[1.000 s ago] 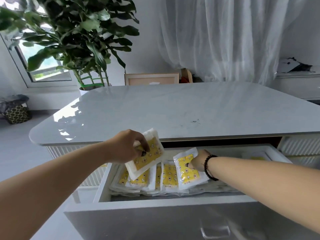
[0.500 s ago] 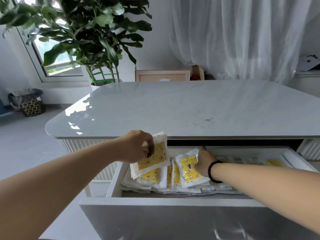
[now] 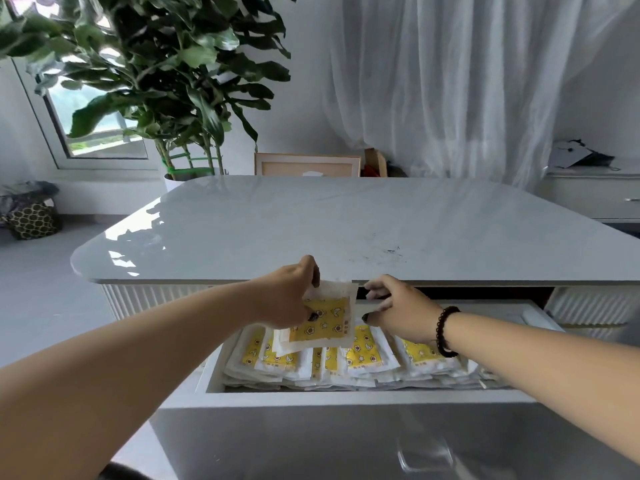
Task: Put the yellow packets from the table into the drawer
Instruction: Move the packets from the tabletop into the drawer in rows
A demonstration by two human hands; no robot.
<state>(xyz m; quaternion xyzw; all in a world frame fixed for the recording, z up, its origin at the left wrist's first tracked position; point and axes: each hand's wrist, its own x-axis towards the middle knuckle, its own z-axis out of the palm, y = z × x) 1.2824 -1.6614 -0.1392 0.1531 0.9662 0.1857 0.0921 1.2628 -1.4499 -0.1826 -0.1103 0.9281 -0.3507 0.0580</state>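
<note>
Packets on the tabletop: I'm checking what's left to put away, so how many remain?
0. None lie on the tabletop; the left hand holds one packet above the drawer.

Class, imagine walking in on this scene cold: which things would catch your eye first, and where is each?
First, the yellow packet pinched in the left hand above the open drawer, centre frame. Next, the rows of yellow packets filling that drawer, with the right hand hovering over them. Then the big leafy plant, upper left.

drawer (image 3: 346, 398) front cut off below, handle (image 3: 424, 457) blurred
</note>
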